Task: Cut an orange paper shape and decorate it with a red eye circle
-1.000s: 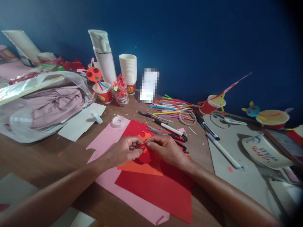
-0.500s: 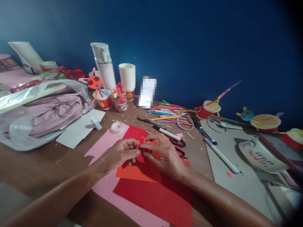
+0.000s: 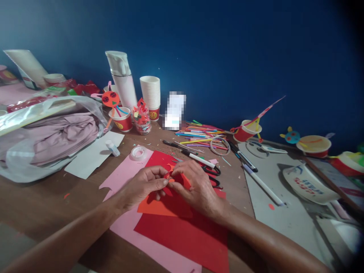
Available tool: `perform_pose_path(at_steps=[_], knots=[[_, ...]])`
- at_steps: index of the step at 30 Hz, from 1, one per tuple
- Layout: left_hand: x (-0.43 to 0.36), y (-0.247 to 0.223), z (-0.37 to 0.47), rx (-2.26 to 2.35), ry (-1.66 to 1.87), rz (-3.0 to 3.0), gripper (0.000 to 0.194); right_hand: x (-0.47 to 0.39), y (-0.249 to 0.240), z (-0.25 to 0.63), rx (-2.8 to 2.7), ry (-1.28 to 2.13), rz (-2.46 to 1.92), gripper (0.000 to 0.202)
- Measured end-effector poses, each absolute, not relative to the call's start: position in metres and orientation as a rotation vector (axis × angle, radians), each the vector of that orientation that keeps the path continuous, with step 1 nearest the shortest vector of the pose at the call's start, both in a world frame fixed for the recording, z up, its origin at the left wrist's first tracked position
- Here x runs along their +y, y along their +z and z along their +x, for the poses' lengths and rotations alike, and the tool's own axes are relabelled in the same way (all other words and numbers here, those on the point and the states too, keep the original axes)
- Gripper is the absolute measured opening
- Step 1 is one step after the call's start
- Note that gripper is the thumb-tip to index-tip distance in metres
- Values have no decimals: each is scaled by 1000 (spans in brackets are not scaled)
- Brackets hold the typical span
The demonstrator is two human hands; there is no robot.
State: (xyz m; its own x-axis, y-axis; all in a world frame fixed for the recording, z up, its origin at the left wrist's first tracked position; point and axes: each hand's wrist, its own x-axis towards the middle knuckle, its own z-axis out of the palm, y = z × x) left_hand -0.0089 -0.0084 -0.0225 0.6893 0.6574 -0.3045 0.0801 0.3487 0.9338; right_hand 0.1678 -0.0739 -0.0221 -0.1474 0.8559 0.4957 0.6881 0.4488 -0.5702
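The left hand (image 3: pixel 145 185) and right hand (image 3: pixel 199 191) pinch a small red paper piece with an orange spot (image 3: pixel 171 180) above a flat orange paper sheet (image 3: pixel 159 207); they hide most of the piece. The right hand partly covers black-handled metal scissors (image 3: pixel 218 172). A clear plastic bag (image 3: pixel 22 168) is cut off at left. Behind the brown wooden table (image 3: pixel 42 201) is a dark blue wall (image 3: pixel 227 57).

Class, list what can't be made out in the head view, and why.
Head view: most of the small red paper piece, covered by the left hand and right hand.
Head view: middle of the scissors, behind the right hand.
Head view: details of the bright object, pixelated.
Head view: right side of the rightmost cup, lost in the dark edge.
Head view: near end of the pink sheet, cut off by the lower edge.
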Motion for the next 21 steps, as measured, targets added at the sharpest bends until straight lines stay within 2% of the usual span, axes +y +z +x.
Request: perform_pose_path(at_steps=[8, 21], knots=[[-11, -21, -7, 781, 452, 1145, 25, -75, -19, 167, -1881, 319, -1291, 16], [-11, -21, -5, 850, 446, 1237, 21, -75, -22, 163, -1841, 307, -1332, 4]])
